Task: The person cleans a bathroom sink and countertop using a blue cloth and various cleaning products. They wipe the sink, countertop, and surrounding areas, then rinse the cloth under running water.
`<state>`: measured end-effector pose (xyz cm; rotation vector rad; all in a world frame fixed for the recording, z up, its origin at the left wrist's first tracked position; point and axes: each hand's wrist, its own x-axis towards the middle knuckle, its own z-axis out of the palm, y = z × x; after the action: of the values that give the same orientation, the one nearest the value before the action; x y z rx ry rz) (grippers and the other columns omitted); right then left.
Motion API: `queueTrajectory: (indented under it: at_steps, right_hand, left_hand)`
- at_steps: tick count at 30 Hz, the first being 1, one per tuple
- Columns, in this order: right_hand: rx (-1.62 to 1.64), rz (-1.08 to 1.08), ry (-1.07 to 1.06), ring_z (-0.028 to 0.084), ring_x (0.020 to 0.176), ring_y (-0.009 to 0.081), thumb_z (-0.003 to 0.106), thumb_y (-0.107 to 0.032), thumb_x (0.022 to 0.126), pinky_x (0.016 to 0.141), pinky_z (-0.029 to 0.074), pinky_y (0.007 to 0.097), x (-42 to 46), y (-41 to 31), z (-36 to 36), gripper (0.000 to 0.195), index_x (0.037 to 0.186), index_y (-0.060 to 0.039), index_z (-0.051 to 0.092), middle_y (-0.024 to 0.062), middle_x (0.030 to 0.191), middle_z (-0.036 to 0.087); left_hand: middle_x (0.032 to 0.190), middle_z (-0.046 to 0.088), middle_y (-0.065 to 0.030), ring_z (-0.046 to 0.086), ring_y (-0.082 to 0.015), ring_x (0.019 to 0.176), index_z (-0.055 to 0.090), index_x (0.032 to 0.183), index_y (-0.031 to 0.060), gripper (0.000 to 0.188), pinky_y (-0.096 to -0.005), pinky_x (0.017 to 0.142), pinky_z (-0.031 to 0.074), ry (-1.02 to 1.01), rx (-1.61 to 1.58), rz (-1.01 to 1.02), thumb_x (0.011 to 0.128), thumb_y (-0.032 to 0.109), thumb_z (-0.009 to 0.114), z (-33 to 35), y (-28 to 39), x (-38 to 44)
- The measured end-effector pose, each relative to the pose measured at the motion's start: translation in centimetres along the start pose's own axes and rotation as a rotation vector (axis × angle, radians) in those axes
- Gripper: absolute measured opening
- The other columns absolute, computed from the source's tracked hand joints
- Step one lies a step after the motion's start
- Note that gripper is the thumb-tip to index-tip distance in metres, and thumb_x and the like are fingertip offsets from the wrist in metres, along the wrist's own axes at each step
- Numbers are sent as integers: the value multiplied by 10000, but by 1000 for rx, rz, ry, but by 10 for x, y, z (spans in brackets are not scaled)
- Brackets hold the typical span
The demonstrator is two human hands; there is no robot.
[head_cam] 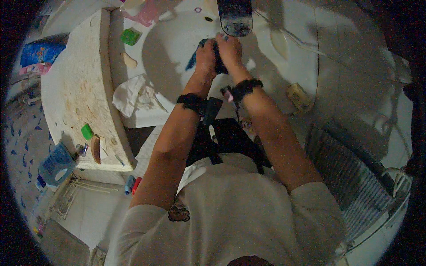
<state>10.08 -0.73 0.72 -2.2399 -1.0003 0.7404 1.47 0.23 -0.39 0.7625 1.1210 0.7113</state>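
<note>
My left hand [206, 57] and my right hand [230, 51] are close together over a white washbasin [156, 50]. Both grip a dark blue cloth [219, 63], bunched between them, with a flap hanging out to the left of my left hand. My fingertips are mostly hidden by the cloth and the backs of my hands. Just beyond my right hand hangs a dark, glossy tap spout [236, 20]. Black bands [248, 89] circle both wrists. Small spots of white foam or light show in the basin beside the cloth.
Left on the basin's rim are a green sponge or soap [130, 36], a beige bar [129, 60] and crumpled white material [138, 94]. A yellowish block [299, 96] sits right. A stained white ledge [80, 86] carries a brown-handled brush [96, 148]; a blue jug [56, 164] stands beside it.
</note>
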Motion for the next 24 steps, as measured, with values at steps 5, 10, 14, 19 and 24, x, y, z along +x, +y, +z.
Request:
queueTrajectory:
  at_steps: [5, 10, 14, 19, 24]
  right_hand:
    - [-67, 82, -126, 595, 1016, 455, 534, -491, 880, 888, 464, 478, -17, -23, -14, 557, 1060, 25, 642, 280, 1063, 636]
    - [897, 34, -414, 605, 1046, 299, 569, -137, 876, 908, 490, 403, 26, 90, 1, 308, 1167, -37, 584, 146, 1166, 613]
    - [692, -232, -228, 577, 1091, 314, 640, -83, 840, 948, 474, 403, 42, 124, 27, 384, 1209, -49, 542, 158, 1194, 584]
    - [422, -204, -58, 637, 913, 376, 609, -343, 871, 777, 522, 465, -25, 12, 24, 359, 1041, -27, 606, 191, 1022, 632]
    - [-102, -149, -126, 640, 891, 397, 549, -327, 905, 728, 502, 456, -2, 3, 1, 307, 915, -34, 641, 215, 957, 666]
  left_hand:
    - [926, 631, -87, 607, -214, 875, 556, 1192, 29, 422, -352, 708, 515, -248, 268, 216, 920, 350, 525, -23, -5, 8]
    - [959, 675, -75, 652, -168, 814, 603, 1153, 34, 473, -306, 674, 534, -397, 262, -164, 920, 443, 555, -12, 39, 4]
    - [1018, 642, -102, 637, -217, 829, 609, 1102, 59, 480, -356, 703, 538, 107, -218, -232, 905, 495, 567, 0, 35, -9]
    - [867, 638, -45, 623, -209, 773, 596, 960, 104, 499, -362, 649, 522, -65, -612, -288, 897, 595, 534, -16, 1, -5]
    - [1043, 629, -96, 611, -243, 919, 557, 1111, 57, 328, -365, 776, 514, -73, 270, 223, 922, 322, 516, -34, -43, 31]
